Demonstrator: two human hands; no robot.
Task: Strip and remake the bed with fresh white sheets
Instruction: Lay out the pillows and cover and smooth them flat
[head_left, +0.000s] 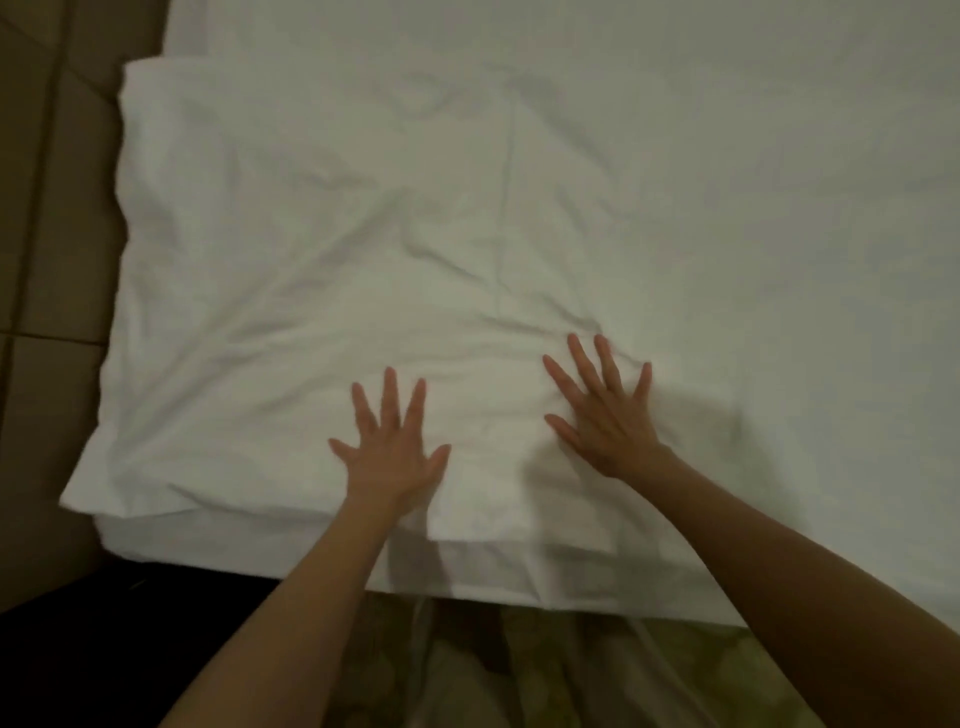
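Note:
A white pillow in a wrinkled white case (332, 270) lies at the left end of the bed, on a smooth white sheet (753, 182) that covers the mattress. My left hand (392, 452) rests flat on the pillow's near edge with its fingers spread. My right hand (608, 415) lies flat about a hand's width to the right, fingers also spread, pressing the case near its right end. Neither hand holds anything. The near edge of the sheet (571, 577) hangs just over the mattress side below my forearms.
A brown padded headboard or wall panel (47, 208) runs along the left of the pillow. Below the bed edge a greenish patterned fabric (519, 670) shows between my arms, and a dark area (130, 623) lies at the lower left.

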